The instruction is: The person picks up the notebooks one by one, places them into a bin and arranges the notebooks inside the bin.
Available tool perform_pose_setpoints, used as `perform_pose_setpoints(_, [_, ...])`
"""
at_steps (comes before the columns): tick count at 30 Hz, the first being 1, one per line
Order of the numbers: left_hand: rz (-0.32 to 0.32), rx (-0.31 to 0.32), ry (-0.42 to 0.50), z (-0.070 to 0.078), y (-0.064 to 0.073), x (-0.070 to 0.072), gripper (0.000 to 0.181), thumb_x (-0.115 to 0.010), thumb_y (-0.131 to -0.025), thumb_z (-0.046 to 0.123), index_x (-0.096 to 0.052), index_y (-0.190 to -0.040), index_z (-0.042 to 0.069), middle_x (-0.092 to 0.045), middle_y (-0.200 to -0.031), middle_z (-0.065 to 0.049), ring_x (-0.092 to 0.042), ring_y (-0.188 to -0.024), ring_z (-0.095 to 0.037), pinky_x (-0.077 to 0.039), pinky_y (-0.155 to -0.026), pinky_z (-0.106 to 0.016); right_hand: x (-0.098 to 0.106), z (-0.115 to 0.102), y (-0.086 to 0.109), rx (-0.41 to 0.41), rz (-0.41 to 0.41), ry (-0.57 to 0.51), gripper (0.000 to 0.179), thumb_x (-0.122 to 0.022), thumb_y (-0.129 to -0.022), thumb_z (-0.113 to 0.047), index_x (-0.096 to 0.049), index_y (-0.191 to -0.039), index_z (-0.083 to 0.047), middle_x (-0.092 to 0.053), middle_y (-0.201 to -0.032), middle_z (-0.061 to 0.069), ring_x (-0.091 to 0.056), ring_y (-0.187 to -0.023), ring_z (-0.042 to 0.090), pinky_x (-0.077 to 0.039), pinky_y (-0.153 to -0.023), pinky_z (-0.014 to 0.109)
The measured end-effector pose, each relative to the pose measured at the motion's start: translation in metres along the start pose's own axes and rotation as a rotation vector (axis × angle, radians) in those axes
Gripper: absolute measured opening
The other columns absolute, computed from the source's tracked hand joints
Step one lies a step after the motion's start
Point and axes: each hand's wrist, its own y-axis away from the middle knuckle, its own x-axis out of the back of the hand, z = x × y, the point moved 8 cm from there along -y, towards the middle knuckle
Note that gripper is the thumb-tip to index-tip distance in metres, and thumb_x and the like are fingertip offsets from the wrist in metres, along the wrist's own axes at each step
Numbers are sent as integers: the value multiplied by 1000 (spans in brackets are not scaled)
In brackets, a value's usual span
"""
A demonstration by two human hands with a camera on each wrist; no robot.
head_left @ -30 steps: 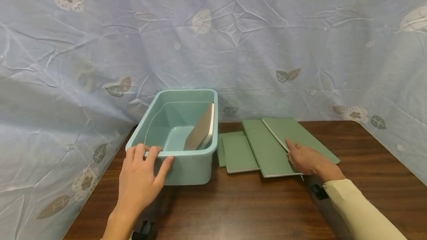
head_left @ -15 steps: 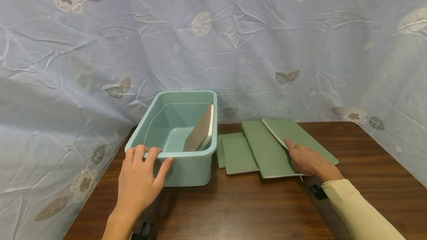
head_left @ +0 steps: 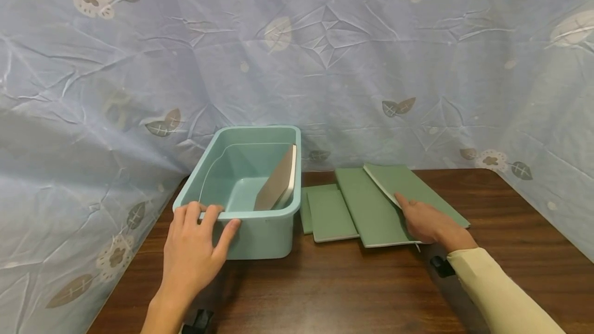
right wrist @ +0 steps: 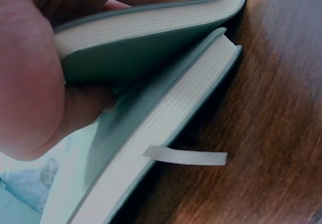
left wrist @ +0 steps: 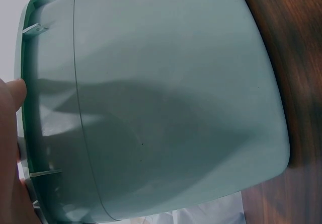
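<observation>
My left hand (head_left: 192, 251) holds the near rim of a pale teal plastic bin (head_left: 260, 233), fingers over the edge and thumb on the outer face. Inside the bin, a grey-brown notebook (head_left: 278, 179) leans against the right wall, with a pale-edged item partly hidden behind it. My right hand (head_left: 429, 226) pinches a large green notebook (head_left: 422, 184), whose left edge is tilted up. In the right wrist view, the thumb is under that notebook (right wrist: 151, 30), and another green notebook (right wrist: 151, 118) with a white ribbon lies below.
Two smaller green notebooks (head_left: 330, 215) overlap between the bin and the larger ones. All lie on a dark wood table (head_left: 334, 293). A floral blue-grey curtain (head_left: 325, 92) hangs close behind and along the left.
My right hand has shifted very slightly at the top green notebook's edge. The left hand and the bin stay put; the head view drifts a little.
</observation>
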Motion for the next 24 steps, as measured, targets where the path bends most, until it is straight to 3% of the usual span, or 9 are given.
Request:
perform_pose_setpoints(8, [2,-7,7,2,-1,-1,38,-67,-89,43,-65,-106,9,-48,-92,-13,-46,-95,-35,-42,-76,-48,4,1,2,6,65,39,59,-44,-93,1,-26,-149,9,-65,-113,29,-64,-105,44,-50,-93,56])
perform_pose_setpoints(16, [-4,4,7,0,0,1,38,-68,-89,43,-65,-106,9,-49,-93,-13,-46,-97,-35,-42,-77,-49,5,1,0,-76,124,12,63,-52,-88,0,-33,-148,2,-69,-87,18,-68,-81,36,-54,-72,52])
perform_pose_setpoints(24, [-2,-4,8,1,0,0,38,-68,-89,43,-64,-105,9,-49,-92,-14,-46,-96,-36,-42,-76,-49,6,4,0,-116,136,11,57,-47,-89,2,-37,-145,2,-66,-80,20,-67,-78,39,-54,-69,52])
